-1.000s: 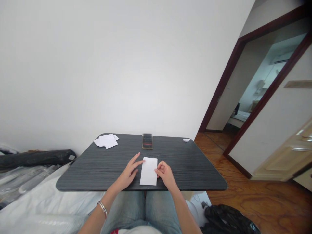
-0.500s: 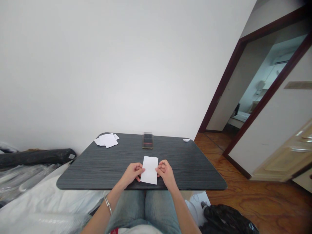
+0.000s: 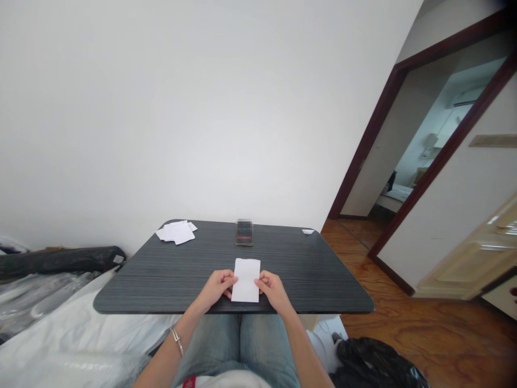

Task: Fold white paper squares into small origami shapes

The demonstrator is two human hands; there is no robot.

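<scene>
"So, what are the hands doing?"

"Well, the person's left hand (image 3: 216, 288) and right hand (image 3: 274, 291) are both holding a thin white rectangular sheet of paper (image 3: 246, 280), one at each long edge."

"How far open are they?"

"Each hand is half closed, with its fingers curling inward and pinching the edge near the middle. I can't tell whether the sheet is lifting off the table or resting on it."

"Where is the sheet sitting?"

"It's lying lengthwise between the hands, directly in front of the person, over the near part of a dark grey wood-grain tabletop with rounded corners (image 3: 311, 275)."

"What's lying further along?"

"A loose stack of white paper slips (image 3: 176, 233) is sitting near the far left corner. A dark smartphone (image 3: 244, 233), blurred at its top, is lying at the middle of the far edge, and a tiny white paper scrap (image 3: 307, 231) is lying near the far right corner."

"Anything around the person?"

"A silver bangle (image 3: 176, 341) is circling the left wrist, pale blue jeans (image 3: 210, 345) are showing below the table edge, and a black plastic bag (image 3: 375, 364) is sitting at the lower right."
</scene>
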